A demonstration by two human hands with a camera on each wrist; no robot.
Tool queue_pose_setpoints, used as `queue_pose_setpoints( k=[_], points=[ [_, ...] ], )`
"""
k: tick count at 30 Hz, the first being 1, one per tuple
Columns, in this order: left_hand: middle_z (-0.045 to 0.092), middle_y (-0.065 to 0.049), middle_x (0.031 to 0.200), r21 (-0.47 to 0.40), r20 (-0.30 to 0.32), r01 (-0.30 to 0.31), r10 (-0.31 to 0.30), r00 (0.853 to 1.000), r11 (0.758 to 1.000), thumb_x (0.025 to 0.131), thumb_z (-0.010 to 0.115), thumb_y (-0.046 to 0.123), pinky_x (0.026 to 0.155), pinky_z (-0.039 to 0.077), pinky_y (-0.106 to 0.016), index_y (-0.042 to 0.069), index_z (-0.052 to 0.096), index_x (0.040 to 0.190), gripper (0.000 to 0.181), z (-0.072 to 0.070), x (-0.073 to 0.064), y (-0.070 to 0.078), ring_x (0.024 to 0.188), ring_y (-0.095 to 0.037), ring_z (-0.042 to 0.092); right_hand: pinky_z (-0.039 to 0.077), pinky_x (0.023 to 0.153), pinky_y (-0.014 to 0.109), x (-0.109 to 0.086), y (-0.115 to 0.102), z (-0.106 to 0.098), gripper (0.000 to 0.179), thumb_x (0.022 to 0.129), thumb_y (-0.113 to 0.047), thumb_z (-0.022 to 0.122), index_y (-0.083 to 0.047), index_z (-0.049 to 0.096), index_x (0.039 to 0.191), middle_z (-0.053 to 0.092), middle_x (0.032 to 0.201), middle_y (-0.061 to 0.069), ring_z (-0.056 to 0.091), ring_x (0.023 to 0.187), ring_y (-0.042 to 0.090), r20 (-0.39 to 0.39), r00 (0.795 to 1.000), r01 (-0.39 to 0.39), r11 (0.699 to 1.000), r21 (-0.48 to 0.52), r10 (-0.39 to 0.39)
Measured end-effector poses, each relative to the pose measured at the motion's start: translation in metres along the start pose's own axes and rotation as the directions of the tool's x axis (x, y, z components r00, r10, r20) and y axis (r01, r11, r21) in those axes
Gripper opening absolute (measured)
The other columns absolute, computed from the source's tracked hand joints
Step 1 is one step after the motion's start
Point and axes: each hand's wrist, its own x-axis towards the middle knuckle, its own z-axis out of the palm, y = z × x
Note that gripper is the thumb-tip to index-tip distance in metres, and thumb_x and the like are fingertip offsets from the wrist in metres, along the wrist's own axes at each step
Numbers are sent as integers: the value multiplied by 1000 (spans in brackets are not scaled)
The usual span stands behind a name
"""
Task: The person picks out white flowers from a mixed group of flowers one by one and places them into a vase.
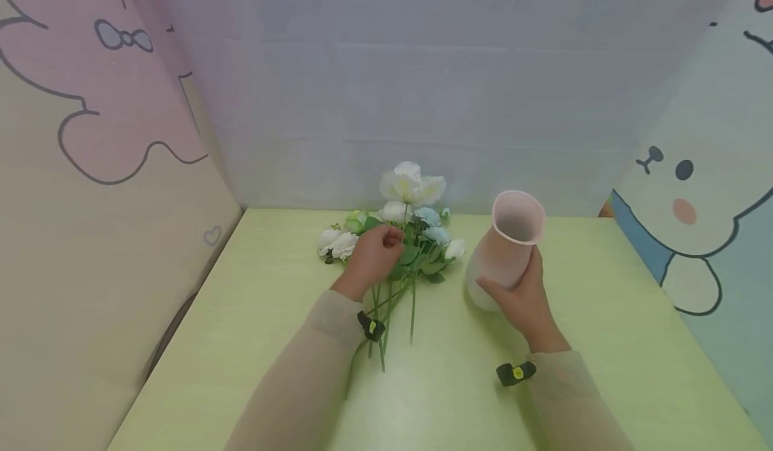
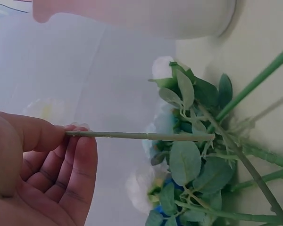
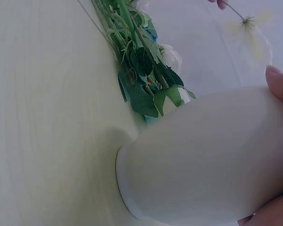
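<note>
Head view: the left hand (image 1: 372,256) pinches a thin stem (image 2: 141,136), and its white flower (image 1: 409,186) is up just above the fingers. More flowers (image 1: 436,235) lie on the table (image 1: 459,384), close by that hand. The right hand (image 1: 527,302) holds the vase (image 1: 498,263) round its side, with the thumb in front. The vase is right of the flowers

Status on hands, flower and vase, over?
Left hand pinches white flower by its stem; right hand grips vase. Loose flowers lie beside vase; nothing seen blocking its mouth.
</note>
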Motion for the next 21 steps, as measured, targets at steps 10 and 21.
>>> queue_pose_setpoints(
  k=[10,21],
  points=[
    [67,1,108,-119,-22,-117,115,993,986,103,65,19,82,57,-34,12,66,122,21,-2,1,29,97,-16,65,30,112,64,-2,-2,0,115,80,-13,90,-31,11,163,36,153,10,40,137,34,8,1000,3,1000,8,-3],
    [67,0,106,-168,-49,-223,218,975,960,102,65,16,74,58,-31,11,65,122,20,-2,6,62,91,-15,66,30,112,63,-2,-4,0,115,80,-12,90,-32,12,163,37,152,10,40,136,33,8,1000,6,1000,14,-6]
  ],
)
